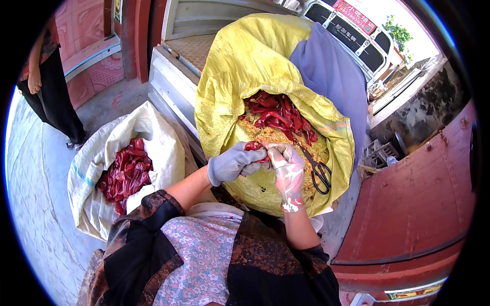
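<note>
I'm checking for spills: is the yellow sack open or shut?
Open: the yellow sack gapes at its mouth, exposing red peppers inside.

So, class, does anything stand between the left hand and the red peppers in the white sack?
Yes: the raised right side of the white sack stands between the left hand and the red peppers inside it; its mouth gapes open.

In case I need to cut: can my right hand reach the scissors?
Probably yes: the scissors lie beside the right hand with nothing visible between, though that hand is busy at the red pepper.
</note>
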Demonstrator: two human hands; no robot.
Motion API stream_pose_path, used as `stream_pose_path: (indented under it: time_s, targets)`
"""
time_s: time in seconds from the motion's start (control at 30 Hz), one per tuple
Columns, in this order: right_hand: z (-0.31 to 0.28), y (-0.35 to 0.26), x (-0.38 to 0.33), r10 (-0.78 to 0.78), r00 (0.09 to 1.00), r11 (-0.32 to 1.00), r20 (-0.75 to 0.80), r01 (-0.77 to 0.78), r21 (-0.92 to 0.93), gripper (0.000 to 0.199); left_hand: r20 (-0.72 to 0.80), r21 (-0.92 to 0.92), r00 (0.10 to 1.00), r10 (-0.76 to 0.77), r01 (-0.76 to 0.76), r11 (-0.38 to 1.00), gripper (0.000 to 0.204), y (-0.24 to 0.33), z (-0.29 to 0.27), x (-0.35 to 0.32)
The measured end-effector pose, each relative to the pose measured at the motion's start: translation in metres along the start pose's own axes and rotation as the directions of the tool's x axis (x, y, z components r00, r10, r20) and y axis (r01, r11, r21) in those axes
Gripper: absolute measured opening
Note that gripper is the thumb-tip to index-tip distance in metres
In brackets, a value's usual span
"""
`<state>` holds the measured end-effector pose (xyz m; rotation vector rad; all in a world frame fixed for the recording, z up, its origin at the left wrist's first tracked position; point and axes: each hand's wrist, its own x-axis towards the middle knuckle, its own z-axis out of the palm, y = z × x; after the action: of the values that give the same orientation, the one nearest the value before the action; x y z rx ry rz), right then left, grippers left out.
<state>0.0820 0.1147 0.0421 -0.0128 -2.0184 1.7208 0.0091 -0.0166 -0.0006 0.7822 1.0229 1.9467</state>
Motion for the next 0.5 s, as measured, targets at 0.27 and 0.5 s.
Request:
stream_pose_path:
  time_s: [0.27, 0.5]
  targets:
    - [-0.007, 0.004, 0.001, 0.449, 0.886, 0.734, 0.116, -0.44, 0.517, 0.008, -0.14, -0.03, 0.987, 0.073, -0.078, 0.997, 0.022, -0.005, 0.015, 0.001]
    - [0.008, 0.014, -0.003, 0.054, 0.988, 0.987, -0.143, -0.032, 0.157, 0.003, -0.215, -0.099, 0.974, 0.072, -0.095, 0.99, 0.017, -0.005, 0.018, 0.001]
